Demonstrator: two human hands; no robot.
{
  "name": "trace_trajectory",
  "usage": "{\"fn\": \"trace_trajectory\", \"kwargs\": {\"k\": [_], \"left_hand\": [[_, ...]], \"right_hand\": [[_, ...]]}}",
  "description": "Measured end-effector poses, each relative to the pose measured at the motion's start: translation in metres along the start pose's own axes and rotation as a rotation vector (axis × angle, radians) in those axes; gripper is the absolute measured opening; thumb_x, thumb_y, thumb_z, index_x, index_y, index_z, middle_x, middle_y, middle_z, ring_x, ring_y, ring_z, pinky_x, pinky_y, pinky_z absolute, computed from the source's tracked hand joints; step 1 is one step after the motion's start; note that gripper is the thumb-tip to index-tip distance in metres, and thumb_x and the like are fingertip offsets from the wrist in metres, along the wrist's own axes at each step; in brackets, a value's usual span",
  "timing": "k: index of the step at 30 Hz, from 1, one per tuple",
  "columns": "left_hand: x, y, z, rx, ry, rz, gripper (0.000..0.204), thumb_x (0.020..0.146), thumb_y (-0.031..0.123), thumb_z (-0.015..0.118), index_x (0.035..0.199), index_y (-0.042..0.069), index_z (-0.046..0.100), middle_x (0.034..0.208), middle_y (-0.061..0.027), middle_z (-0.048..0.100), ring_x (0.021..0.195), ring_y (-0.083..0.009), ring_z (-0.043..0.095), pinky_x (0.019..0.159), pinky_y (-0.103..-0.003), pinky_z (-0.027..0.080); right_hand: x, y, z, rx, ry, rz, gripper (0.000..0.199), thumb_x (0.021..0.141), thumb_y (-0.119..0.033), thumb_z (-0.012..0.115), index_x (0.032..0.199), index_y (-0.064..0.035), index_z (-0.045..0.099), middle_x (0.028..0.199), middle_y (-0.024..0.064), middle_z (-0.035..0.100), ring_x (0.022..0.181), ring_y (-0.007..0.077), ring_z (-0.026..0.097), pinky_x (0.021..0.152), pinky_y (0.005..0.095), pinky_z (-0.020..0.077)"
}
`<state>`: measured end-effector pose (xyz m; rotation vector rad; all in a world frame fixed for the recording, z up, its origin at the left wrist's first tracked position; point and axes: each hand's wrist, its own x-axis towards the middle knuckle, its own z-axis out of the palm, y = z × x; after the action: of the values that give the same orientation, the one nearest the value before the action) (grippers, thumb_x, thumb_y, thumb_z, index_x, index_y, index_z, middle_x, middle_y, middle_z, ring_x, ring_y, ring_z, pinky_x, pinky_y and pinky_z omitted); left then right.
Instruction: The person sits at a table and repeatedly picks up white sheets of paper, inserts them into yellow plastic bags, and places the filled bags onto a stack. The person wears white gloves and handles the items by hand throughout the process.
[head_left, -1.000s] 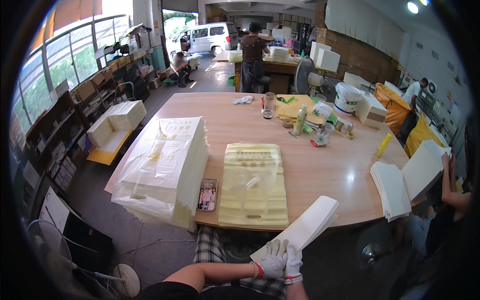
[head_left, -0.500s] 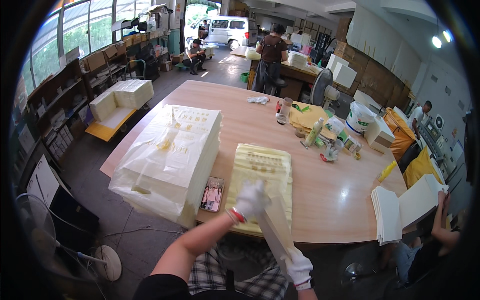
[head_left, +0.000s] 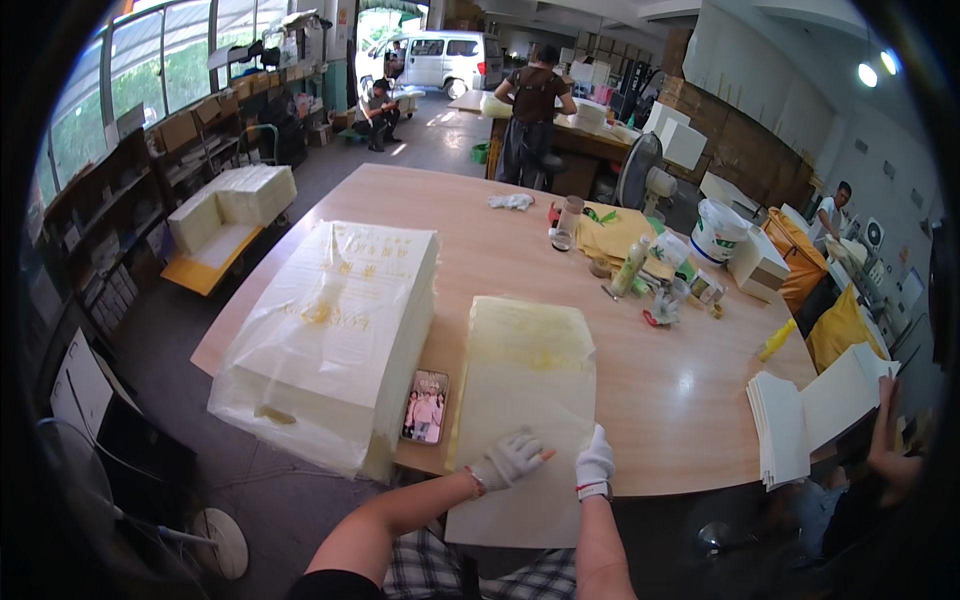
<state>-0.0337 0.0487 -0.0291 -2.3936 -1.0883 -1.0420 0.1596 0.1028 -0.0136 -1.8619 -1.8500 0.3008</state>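
Note:
A large pale sheet (head_left: 530,410) lies over the low stack of yellowish paper, its near end hanging past the table edge. My left hand (head_left: 508,458), in a white glove with a bare fingertip showing, rests flat on the sheet with its fingers stretched out. At the sheet's right edge, my gloved right hand (head_left: 594,462) grips that edge, its fingertips partly hidden. Left of the sheet lies a phone (head_left: 426,407) with a picture of people on it. Beyond the phone stands a tall stack of paper (head_left: 350,290) wrapped in clear plastic.
On the table (head_left: 680,390) stand a white bucket (head_left: 719,232), a bottle (head_left: 630,265) and brown envelopes (head_left: 600,238). A yellow tube (head_left: 776,340) lies near the right edge. At right a person handles white boards (head_left: 775,430). A desk fan (head_left: 645,170) stands at the back.
The sheet, tilted up between my hands before, now lies flat over the stack and hides its printed top. My left hand has moved down onto it; my right hand has moved up its right edge.

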Motion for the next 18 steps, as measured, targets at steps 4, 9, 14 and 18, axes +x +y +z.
{"fn": "trace_trajectory", "kwargs": {"k": [4,9,14,18], "left_hand": [[-0.041,-0.047,-0.013,0.08,-0.07,-0.579,0.038,0.076,0.003,0.054,0.114,0.008,0.051,0.112,-0.017,0.051,0.088,-0.0297,0.059,0.075,-0.039,0.049],[-0.068,-0.017,-0.016,-0.526,-0.005,-1.18,0.041,0.08,0.007,0.054,0.119,0.004,0.043,0.116,-0.0207,0.047,0.09,-0.0366,0.058,0.074,-0.041,0.048],[-0.08,0.07,-0.089,-0.169,-0.311,-1.12,0.038,0.08,0.004,0.056,0.114,0.0,0.041,0.112,-0.0225,0.048,0.086,-0.039,0.056,0.072,-0.043,0.048],[-0.101,0.122,-0.138,-0.194,-0.461,-1.121,0.028,0.079,0.004,0.057,0.105,0.001,0.047,0.108,-0.023,0.05,0.087,-0.0413,0.056,0.074,-0.043,0.047]], "right_hand": [[0.011,0.007,-0.012,-0.105,-0.264,0.089,0.037,0.085,-0.02,0.047,0.122,-0.0124,0.042,0.093,0.0232,0.062,0.084,0.0426,0.059,0.068,0.0533,0.0454],[-0.039,0.024,-0.036,-0.118,-0.411,0.084,0.07,0.082,-0.013,0.048,0.143,-0.0164,0.014,0.093,0.0249,0.062,0.082,0.0435,0.059,0.07,0.0515,0.0459],[-0.13,0.059,-0.049,0.091,-0.479,-0.012,0.078,0.082,-0.009,0.045,0.145,-0.0117,-0.001,0.096,0.0252,0.062,0.074,0.0435,0.059,0.064,0.0509,0.0457],[-0.191,0.057,-0.085,0.274,-0.554,-0.016,0.075,0.086,-0.015,0.046,0.143,-0.0032,-0.001,0.118,0.0299,0.05,0.094,0.0453,0.054,0.078,0.0481,0.0449]]}}
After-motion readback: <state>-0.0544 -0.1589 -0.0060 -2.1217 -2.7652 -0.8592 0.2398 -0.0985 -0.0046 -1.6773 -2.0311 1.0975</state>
